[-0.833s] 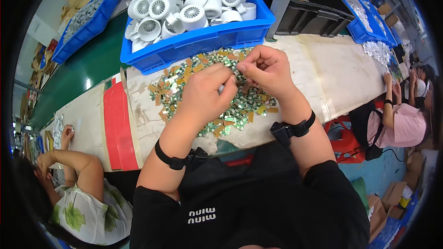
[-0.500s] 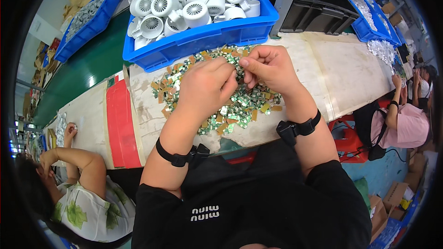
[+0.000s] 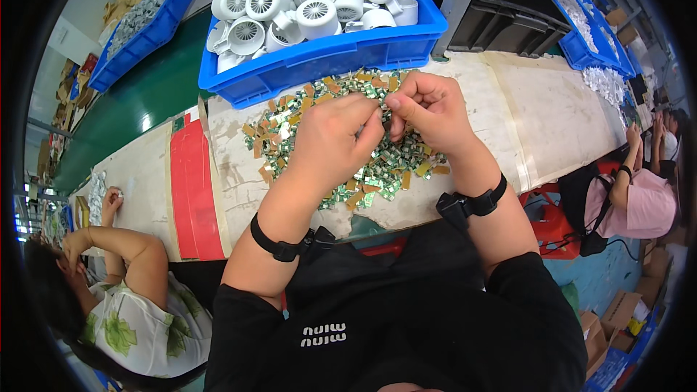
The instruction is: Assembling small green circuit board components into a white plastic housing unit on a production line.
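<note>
A heap of small green circuit boards with orange-yellow tabs lies spread on the worktable in front of me. Over it, my left hand is closed, its fingers curled inward and its back toward me. Close beside it, my right hand pinches thumb against forefinger. The two sets of fingertips almost meet above the heap. Whatever lies between them is too small or too hidden to make out.
Just beyond the heap stands a blue crate full of white round plastic housings. A black crate is at the back right, next to a metal post. Red tape crosses the table at left. Co-workers sit on both sides.
Both hands stay together over the heap, with only slight finger movement. The whole view has shifted a little to the right.
</note>
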The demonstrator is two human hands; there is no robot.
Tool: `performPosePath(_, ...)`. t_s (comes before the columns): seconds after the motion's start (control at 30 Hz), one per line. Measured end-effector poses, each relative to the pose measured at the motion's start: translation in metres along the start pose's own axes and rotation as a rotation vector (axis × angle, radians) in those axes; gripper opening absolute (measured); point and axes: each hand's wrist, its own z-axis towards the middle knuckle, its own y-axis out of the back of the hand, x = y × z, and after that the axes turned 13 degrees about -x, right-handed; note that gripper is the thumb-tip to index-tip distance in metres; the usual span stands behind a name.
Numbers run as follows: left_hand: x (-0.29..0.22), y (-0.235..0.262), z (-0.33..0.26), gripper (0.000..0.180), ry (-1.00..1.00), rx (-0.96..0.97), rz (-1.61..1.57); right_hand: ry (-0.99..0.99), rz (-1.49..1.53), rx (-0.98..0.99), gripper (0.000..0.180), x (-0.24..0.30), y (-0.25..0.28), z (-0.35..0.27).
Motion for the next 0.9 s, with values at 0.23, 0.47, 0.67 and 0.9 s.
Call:
performPosePath(0.23,0.008,0.002,0.008,0.008,-0.158,-0.093,0.078,0.084,-0.068,-0.032,0.013,0.000,-0.007,0.005)
performPosePath(0.47,0.009,0.012,-0.006,0.007,-0.149,-0.188,-0.021,0.122,-0.009,-0.328,0.015,-0.021,0.015,0.018)
performPosePath(0.67,0.018,0.110,-0.032,0.013,0.028,-0.401,0.295,0.239,0.050,-0.358,0.039,-0.029,0.036,0.028)
performPosePath(0.9,0.061,0.200,-0.115,0.028,0.332,-0.200,1.101,0.182,-0.127,-0.310,0.035,-0.032,0.028,0.043)
